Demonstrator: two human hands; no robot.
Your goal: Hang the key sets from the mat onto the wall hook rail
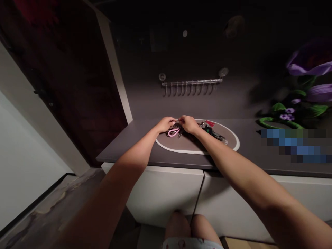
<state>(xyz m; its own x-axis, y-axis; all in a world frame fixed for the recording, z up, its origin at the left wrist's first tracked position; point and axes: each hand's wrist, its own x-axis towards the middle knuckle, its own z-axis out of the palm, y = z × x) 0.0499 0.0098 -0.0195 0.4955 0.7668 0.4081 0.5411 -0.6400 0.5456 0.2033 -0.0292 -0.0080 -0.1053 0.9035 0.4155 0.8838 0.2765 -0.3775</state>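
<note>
Both hands are over an oval brown mat (pixel 176 144) with a white rim, on a dark countertop. My left hand (pixel 166 124) is at the mat's back left, fingers pinched together beside a pink loop (pixel 173 132) and some keys (pixel 180 135). Close to its right, my right hand (pixel 188 123) has its fingertips pressed together, nearly meeting the left ones. Whatever lies between the fingertips is too small to make out. Right of my right hand, a pile of dark keys or fobs (pixel 218 136) and a red item (pixel 210 123) rest on the mat.
A clear rail with several hooks (pixel 193 82) is fixed to the dark wall behind. Purple flowers (pixel 286 114) with a green stem stand at the right. White cabinet doors (pixel 166 190) are below the counter edge (pixel 181 164); a dark door (pixel 77 86) is at the left.
</note>
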